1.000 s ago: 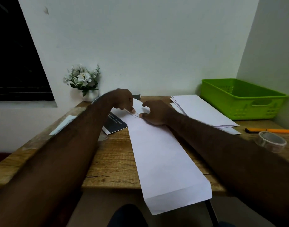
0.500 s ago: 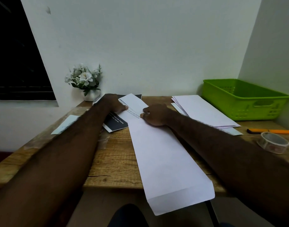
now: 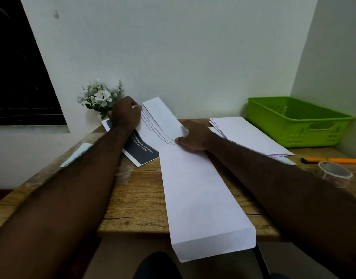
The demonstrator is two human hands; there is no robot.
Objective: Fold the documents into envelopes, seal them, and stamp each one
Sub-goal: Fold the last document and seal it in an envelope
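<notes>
— Is there any writing to read here?
— Print shows in two places. The dark sheet (image 3: 143, 156) on the worktop (image 3: 132, 200) carries a few lines of white lettering running along its length.
— Can you make out the words?
— Hardly. One line seems to end in "cases, charging". The rest is too small and blurred.
— And the second place?
— The folded document (image 3: 151, 127) at the mouth of the envelope (image 3: 203, 198) shows several lines of small dark print, seen at a slant. Not one word of it can be read.
</notes>
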